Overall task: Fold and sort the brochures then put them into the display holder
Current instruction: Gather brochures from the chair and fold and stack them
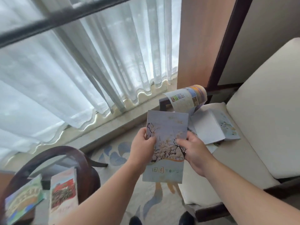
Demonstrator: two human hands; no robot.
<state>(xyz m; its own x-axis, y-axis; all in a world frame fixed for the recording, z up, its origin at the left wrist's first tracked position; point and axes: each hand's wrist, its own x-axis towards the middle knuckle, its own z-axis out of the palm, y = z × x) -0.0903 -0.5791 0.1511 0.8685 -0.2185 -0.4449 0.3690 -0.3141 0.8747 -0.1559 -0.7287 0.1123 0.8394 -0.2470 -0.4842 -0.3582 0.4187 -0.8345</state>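
Note:
Both hands hold one folded blossom brochure (167, 127) in mid-air, its cover with flowering branches facing me. My left hand (142, 146) grips its left edge and my right hand (193, 149) grips its right edge. At lower left stands the display holder (41, 179) with a red-picture brochure (64, 190) and a green brochure (22, 198) upright in it. On the cream chair seat (235, 158) to the right lie unfolded brochures (212, 125); a curled brochure (185, 99) hangs over the chair's dark armrest.
A dark round wooden chair back (65, 151) curves behind the holder at lower left. White curtains (81, 70) cover the window ahead above a stone sill. A patterned rug (116, 153) covers the floor, and my shoes (162, 220) show at the bottom edge.

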